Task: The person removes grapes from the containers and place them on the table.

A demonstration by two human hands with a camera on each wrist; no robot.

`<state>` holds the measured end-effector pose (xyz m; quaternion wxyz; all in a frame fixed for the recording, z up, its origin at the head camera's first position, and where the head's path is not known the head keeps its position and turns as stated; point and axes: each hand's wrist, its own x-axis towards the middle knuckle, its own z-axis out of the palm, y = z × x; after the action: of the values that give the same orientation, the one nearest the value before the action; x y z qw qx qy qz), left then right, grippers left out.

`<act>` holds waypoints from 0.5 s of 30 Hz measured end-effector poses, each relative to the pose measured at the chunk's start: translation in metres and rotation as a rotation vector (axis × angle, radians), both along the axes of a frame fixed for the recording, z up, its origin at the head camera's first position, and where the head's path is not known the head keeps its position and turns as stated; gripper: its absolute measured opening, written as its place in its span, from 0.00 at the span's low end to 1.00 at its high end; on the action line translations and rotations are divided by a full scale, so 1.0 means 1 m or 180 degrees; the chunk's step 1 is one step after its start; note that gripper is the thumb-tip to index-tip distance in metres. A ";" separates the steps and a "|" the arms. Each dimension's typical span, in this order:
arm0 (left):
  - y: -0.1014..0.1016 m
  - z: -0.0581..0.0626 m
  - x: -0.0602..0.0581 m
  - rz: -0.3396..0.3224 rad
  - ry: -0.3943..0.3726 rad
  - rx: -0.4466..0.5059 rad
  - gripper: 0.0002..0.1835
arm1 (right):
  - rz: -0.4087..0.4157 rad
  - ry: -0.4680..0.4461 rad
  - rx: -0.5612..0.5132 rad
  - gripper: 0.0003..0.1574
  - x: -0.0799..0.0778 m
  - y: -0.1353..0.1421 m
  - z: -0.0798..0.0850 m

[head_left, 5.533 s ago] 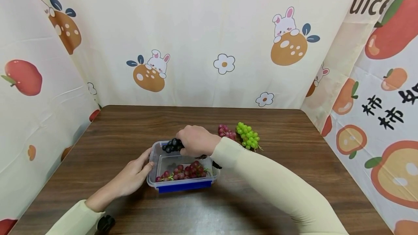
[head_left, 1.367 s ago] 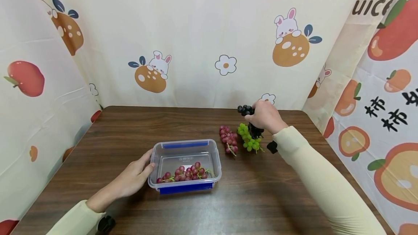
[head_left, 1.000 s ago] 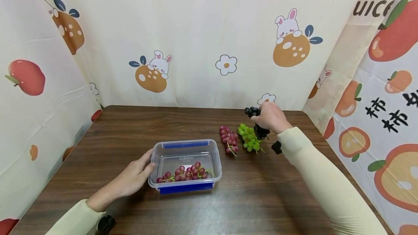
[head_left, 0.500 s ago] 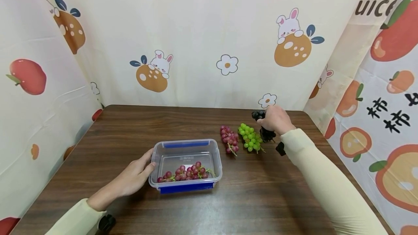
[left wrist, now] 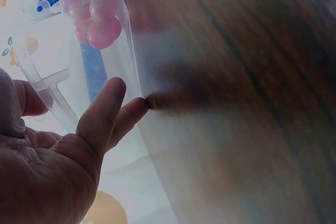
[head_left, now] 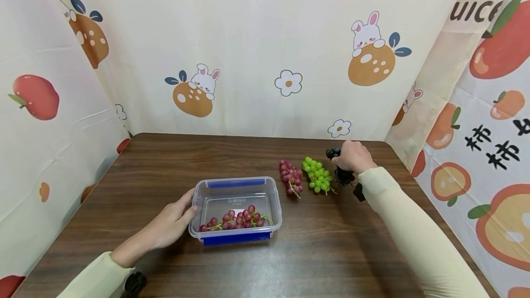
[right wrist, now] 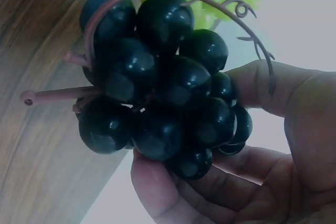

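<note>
Fabric backdrop [head_left: 248, 36]: the table is enclosed on 3 sides by white and cream cloth, printed with rabbits on oranges, white flowers, fruit and the word "Juice".
Wood-grain table [head_left: 165, 160]: a dark brown top is shown, with light reflected in its nearer part.
Clear plastic food container [head_left: 236, 180]: it is set near the middle of the table, its top uncovered; blue is seen along its near and far sides.
Grape bunches: 1 red bunch [head_left: 244, 217] is laid inside the container along the near wall; beyond and to the right, a 2nd red bunch [head_left: 291, 177] and a green bunch [head_left: 317, 175] are laid side by side on the table.
Change: 5.5 s ago the black bunch [right wrist: 181, 82] was held at the container's far side; it is now held just right of the green bunch, lower than 0.5 s ago. The container has not been moved.
Left hand [head_left: 171, 224]: relaxed, its outstretched fingers are rested against the container's left wall.
Right hand [head_left: 353, 156]: the black bunch is grasped between thumb and curled fingers; whether it is touching the table cannot be told.
Bunch stem [right wrist: 63, 94]: it is left projecting clear of the fingers.
</note>
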<state>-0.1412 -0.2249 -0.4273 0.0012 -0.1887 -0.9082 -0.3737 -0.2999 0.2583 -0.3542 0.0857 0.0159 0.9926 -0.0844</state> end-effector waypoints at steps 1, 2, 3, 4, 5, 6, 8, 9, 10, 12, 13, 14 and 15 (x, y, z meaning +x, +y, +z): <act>0.000 0.000 0.000 0.0003 -0.0008 -0.0001 0.28 | -0.0003 -0.0017 0.0002 0.23 0.000 0.001 -0.001; 0.000 0.000 0.000 0.0004 -0.0018 0.0003 0.28 | 0.0006 -0.0034 -0.0003 0.22 0.000 0.002 -0.002; 0.000 0.000 0.000 0.0008 -0.0024 0.0003 0.28 | 0.0013 -0.0054 0.0004 0.22 -0.001 0.003 -0.003; 0.000 0.000 0.000 0.0011 -0.0029 0.0001 0.28 | 0.0017 -0.0075 0.0004 0.23 -0.001 0.003 -0.004; 0.000 0.001 0.000 0.0011 -0.0033 0.0002 0.28 | 0.0016 -0.0095 0.0009 0.24 -0.002 0.004 -0.005; 0.000 0.001 0.000 0.0011 -0.0035 0.0001 0.28 | 0.0020 -0.0115 0.0015 0.25 -0.002 0.005 -0.007; 0.000 0.001 0.000 0.0007 -0.0042 0.0003 0.28 | 0.0023 -0.0154 0.0025 0.27 -0.004 0.007 -0.011; 0.000 0.001 0.000 0.0003 -0.0050 0.0007 0.28 | 0.0018 -0.0176 0.0031 0.28 -0.005 0.008 -0.014; 0.000 0.001 0.000 -0.0002 -0.0057 0.0012 0.28 | 0.0011 -0.0201 0.0029 0.27 -0.005 0.009 -0.017; 0.000 0.001 0.000 -0.0009 -0.0074 0.0014 0.28 | 0.0009 -0.0252 0.0034 0.26 -0.006 0.010 -0.023; 0.000 0.001 0.000 -0.0011 -0.0080 0.0015 0.29 | 0.0005 -0.0270 0.0033 0.24 -0.007 0.011 -0.026; 0.001 0.002 0.000 -0.0011 -0.0082 0.0015 0.29 | -0.0001 -0.0288 0.0031 0.24 -0.007 0.011 -0.029; 0.001 0.002 0.000 -0.0013 -0.0082 0.0015 0.29 | -0.0007 -0.0305 0.0026 0.23 -0.007 0.011 -0.031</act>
<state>-0.1411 -0.2242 -0.4256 -0.0107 -0.1858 -0.9068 -0.3782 -0.3071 0.2698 -0.3849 0.1330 0.0213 0.9877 -0.0795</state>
